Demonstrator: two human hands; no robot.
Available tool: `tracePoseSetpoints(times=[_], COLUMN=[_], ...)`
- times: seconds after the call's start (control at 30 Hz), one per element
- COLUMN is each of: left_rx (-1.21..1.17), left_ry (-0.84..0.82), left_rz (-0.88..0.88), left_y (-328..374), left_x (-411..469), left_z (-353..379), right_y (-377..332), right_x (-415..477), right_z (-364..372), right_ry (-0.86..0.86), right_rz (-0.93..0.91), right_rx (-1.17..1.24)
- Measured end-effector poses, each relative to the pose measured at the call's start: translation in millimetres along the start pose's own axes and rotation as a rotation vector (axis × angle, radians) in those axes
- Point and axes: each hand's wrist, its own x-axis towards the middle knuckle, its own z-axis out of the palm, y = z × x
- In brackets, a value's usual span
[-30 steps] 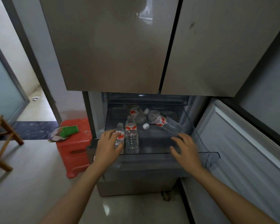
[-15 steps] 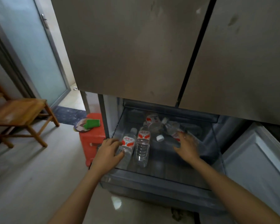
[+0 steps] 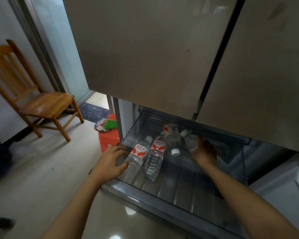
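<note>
Your left hand (image 3: pixel 110 161) is curled round the left bottle (image 3: pixel 136 161), fingers over the top near the red label and thumb against the clear ribbed body below it. Your right hand (image 3: pixel 204 151) reaches deeper and wraps the side of the right bottle (image 3: pixel 191 143), though the shadow there makes the grip hard to read in detail. Both bottles lie on their sides in the pulled-out fridge drawer (image 3: pixel 179 192), the left one against the drawer's left wall, the right one near the back. They look full, so expect some weight for their size. The thin plastic will likely give under a hard squeeze, and it may be slick if cold and damp. Take each round the middle, at or just below the label, where the ribs give purchase, rather than by the cap. Between your two lie a second bottle (image 3: pixel 154 159), touching the left one, and a third bottle (image 3: pixel 172 135) with its white cap pointing towards you, close against the right one, so lifting either may set a neighbour rolling. The closed fridge doors (image 3: pixel 145 57) overhang the drawer. Left of the fridge stands a red stool (image 3: pixel 109 140) with a green cloth (image 3: pixel 111 124) on it, and a wooden chair (image 3: pixel 33 100) farther off.
</note>
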Motion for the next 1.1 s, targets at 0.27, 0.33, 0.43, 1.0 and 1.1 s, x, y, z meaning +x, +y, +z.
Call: tracePoseSetpoints(times=[0.27,0.33,0.43,1.0,1.1], left_rx=[0.026,0.018,0.001,0.034,0.179], left_ry=[-0.028,-0.035,-0.044,-0.256,-0.374], left_rz=[-0.011,-0.004,0.020,0.301,0.474], left_y=[-3,-5,-5,9,35], left_x=[2,2,3,9,28], left_z=[3,4,3,6,21], right_y=[2,5,11,26,30], right_x=[-6,-14,-39,-193,-208], right_z=[2,-2,-16,-83,-78], right_ry=[-0.021,-0.037,-0.035,0.224,0.234], right_rz=[0.003,0.019,-0.007,0.223,0.280], right_rx=[-0.015,0.105,0.154,1.007,0.996])
